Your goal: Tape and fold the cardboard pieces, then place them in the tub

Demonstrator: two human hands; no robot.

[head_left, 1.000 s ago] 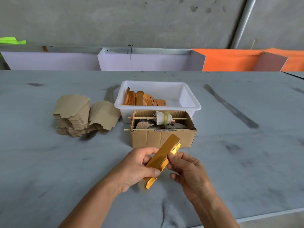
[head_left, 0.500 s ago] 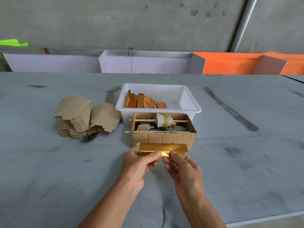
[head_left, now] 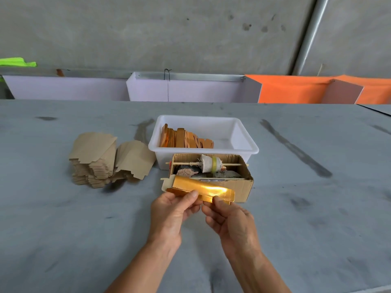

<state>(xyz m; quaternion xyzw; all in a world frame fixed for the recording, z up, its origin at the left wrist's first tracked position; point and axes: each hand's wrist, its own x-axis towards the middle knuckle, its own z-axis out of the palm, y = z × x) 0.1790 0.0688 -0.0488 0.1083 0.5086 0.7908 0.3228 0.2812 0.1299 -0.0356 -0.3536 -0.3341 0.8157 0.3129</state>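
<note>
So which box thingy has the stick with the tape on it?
The brown cardboard box, just behind the hands. A stick across its open top carries a tape roll. The white tub behind holds only folded orange pieces.

Grey table [head_left: 63, 229], concrete wall [head_left: 148, 28], metal pipe [head_left: 306, 34] at right.

Two bare forearms enter from the bottom edge, ending in the left hand [head_left: 169, 216] and the right hand [head_left: 232, 225]. No sleeve, glove, watch or ring shows on either. The fingers [head_left: 191, 195] have short, unpainted nails.
</note>
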